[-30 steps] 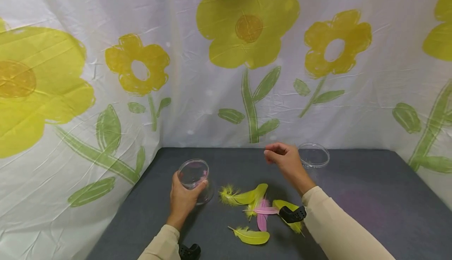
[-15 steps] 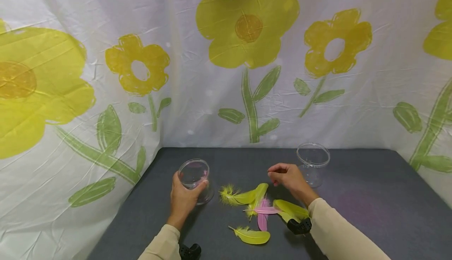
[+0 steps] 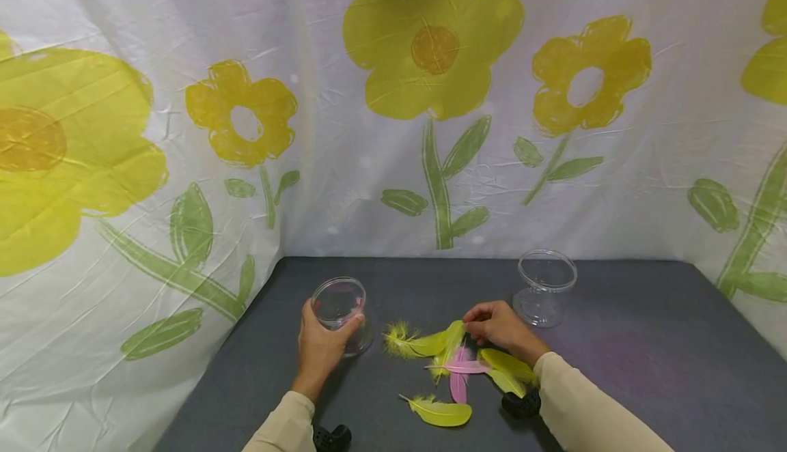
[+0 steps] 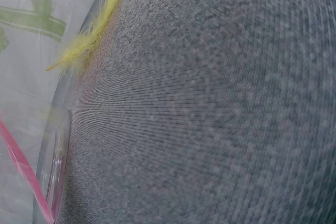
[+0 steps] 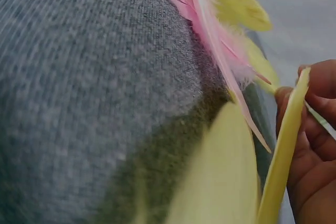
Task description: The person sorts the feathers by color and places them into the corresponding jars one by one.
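In the head view my left hand [image 3: 324, 346] grips a clear cup [image 3: 339, 302] tilted at the left of the table. A pink feather [image 4: 23, 169] shows inside the cup in the left wrist view. My right hand [image 3: 501, 329] is low over the feather pile, thumb and fingertips together at the tip of a yellow feather [image 3: 451, 343], and appears to pinch it. Pink feathers [image 3: 460, 370] cross beside it. More yellow feathers [image 3: 507, 370] lie below the right wrist. In the right wrist view, a near yellow feather [image 5: 283, 156] partly covers the fingers.
A second clear cup [image 3: 544, 295], wide-rimmed and footed, stands behind my right hand. One yellow feather [image 3: 439, 411] lies apart toward the front. The grey table [image 3: 633, 315] ends at a white curtain [image 3: 332, 97] printed with flowers.
My right hand has come down from beside the footed cup's rim to the yellow feather's tip, uncovering that cup. My left hand and its cup have stayed in place.
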### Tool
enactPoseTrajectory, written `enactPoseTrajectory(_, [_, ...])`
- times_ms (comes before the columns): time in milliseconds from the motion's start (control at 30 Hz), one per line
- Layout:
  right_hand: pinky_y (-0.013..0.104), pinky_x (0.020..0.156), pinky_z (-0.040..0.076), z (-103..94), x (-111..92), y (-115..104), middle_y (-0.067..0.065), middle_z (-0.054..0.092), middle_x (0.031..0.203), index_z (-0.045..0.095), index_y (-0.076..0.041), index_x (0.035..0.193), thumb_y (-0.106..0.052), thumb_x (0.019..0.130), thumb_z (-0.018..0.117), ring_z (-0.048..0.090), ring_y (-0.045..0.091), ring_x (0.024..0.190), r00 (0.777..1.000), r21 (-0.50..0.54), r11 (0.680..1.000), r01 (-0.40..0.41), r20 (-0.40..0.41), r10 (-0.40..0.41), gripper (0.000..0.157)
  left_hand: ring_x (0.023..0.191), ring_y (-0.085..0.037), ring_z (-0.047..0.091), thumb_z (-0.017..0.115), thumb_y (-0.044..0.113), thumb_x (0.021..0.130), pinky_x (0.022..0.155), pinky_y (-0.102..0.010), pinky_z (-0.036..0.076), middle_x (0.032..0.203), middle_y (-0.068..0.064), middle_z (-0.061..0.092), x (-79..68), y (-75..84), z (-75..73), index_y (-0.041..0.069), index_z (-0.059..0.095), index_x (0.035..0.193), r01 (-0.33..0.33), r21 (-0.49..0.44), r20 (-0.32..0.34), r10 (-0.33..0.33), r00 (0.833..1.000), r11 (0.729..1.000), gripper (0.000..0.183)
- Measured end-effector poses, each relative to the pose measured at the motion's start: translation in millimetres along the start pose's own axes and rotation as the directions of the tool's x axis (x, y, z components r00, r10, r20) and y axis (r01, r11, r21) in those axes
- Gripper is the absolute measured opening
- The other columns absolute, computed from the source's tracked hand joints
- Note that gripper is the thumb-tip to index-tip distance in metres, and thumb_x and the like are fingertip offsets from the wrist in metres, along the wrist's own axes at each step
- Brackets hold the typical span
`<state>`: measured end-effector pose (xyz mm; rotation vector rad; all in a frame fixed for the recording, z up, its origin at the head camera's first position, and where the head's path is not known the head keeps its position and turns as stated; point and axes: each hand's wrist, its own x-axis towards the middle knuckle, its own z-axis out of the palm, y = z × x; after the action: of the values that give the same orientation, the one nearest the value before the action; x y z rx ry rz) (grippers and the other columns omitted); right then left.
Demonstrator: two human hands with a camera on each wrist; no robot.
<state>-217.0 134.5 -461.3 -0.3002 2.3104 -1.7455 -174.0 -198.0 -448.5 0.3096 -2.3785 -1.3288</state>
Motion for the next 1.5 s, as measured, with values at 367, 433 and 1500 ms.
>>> enactPoseTrajectory(367, [0.032,0.057,0.052,3.7,-3,2,0.008,0.066,0.076,0.07,0.004,0.088,0.001,0.083,0.07,0.058,0.019,0.06,0.998,-0.083,0.996,0.04,0.052,-0.036,0.006,0.129,-0.043,0.036,0.085,0.047,0.07,0.1,-0.061,0.031,0.144,-0.022,0.037,0.2,0.3,0.9,0.003,0.023,0.147,0.003,-0.005,0.006,-0.003,1.0,1.0,0.109])
enactPoseTrajectory(433, [0.033,0.057,0.052,3.6,-3,2,0.008,0.066,0.076,0.069,0.004,0.088,0.002,0.083,0.07,0.058,0.019,0.06,0.997,-0.082,0.995,0.056,0.052,-0.051,0.005,0.129,-0.043,0.037,0.085,0.047,0.07,0.1,-0.06,0.031,0.143,-0.022,0.037,0.2,0.1,0.8,0.002,0.023,0.147,0.0,-0.007,0.004,0.0,1.0,1.0,0.109])
enactPoseTrajectory(1500, [0.028,0.065,0.054,-29.5,5,-50,0.013,0.066,0.087,0.069,0.003,0.098,-0.009,0.089,0.07,0.064,0.021,0.072,0.867,0.01,0.985,0.172,-0.477,-0.147,0.015,0.128,-0.043,0.038,0.086,0.043,0.07,0.099,-0.06,0.032,0.142,-0.023,0.038,-1.0,-1.2,0.4,0.002,0.025,0.147,-0.009,-0.014,-0.003,0.009,1.0,1.0,0.106])
